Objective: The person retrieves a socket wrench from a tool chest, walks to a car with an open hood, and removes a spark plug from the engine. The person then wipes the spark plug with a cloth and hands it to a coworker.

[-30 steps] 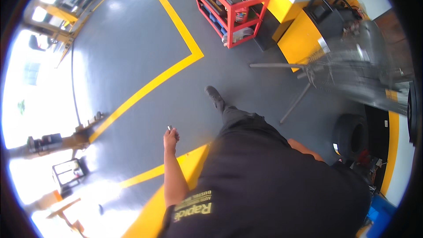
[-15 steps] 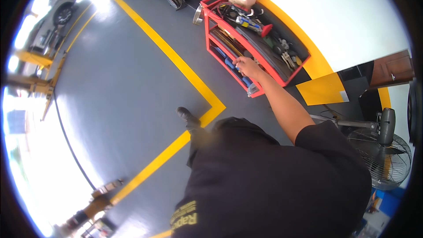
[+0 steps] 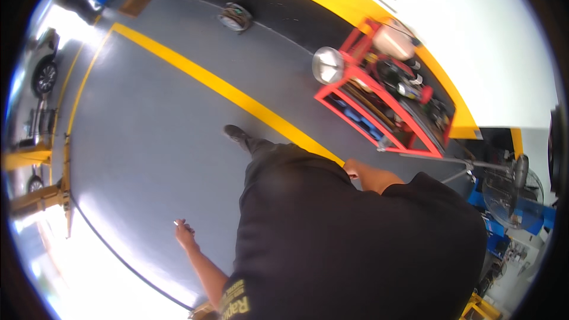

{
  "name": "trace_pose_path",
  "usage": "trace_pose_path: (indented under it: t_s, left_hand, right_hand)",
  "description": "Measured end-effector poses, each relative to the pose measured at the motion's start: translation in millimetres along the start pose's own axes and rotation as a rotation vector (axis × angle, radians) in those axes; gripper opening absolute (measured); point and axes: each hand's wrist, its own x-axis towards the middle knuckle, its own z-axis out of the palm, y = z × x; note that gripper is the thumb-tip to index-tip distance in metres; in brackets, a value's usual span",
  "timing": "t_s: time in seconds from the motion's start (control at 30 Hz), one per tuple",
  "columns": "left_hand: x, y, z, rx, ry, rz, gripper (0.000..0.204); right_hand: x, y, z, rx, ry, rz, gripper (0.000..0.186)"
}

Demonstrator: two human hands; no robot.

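My left hand (image 3: 185, 234) hangs out over the grey floor to the left of my body. Its fingers are curled, and a small pale tip shows at them; what it belongs to is too small to name. Close against my right side is my right hand (image 3: 352, 170), partly covered by my dark clothing, its fingers blurred. It is apart from the red tool cart (image 3: 409, 133), which stands ahead to the right. Assorted tools fill the cart's top tray, and blue items (image 3: 355, 117) lie on its lower shelf. A pale box (image 3: 394, 41) sits at the cart's far end.
A round metal dish-like piece (image 3: 328, 66) projects from the cart's left corner. A grey pedestal fan (image 3: 512, 192) stands at the right. A cable reel (image 3: 235, 18) rests by the far wall. Yellow lift arms (image 3: 35, 198) and a dark hose (image 3: 118, 258) are on the left.
My right hand has left the cart's lower shelf and come back beside my body. My left hand has come into view. The cart now appears farther right, and my view has turned.
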Motion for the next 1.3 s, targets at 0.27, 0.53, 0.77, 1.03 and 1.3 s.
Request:
trace_pose_path:
  t_s: [0.27,0.53,0.77,1.03,1.3]
  left_hand:
    - [206,223,11,-0.642,-0.096,-0.046,0.045]
    - [464,526,-5,-0.842,-0.101,0.195,0.044]
    - [705,855,-11,-0.935,-0.296,0.200,0.048]
    - [928,1110,-28,-0.935,-0.647,0.428,0.049]
    - [1138,1313,-47,-1.069,-0.645,0.368,0.048]
  right_hand:
    - [-19,-623,-124,0.295,0.083,-0.505,0.016]
    - [-86,-1181,-158,0.133,0.149,-0.950,0.023]
    - [-11,-1379,-127,0.090,-0.091,-0.595,0.027]
    - [107,-1502,-153,0.680,-0.004,-0.155,0.019]
    - [91,-2014,-181,0.189,-0.087,-0.514,0.011]
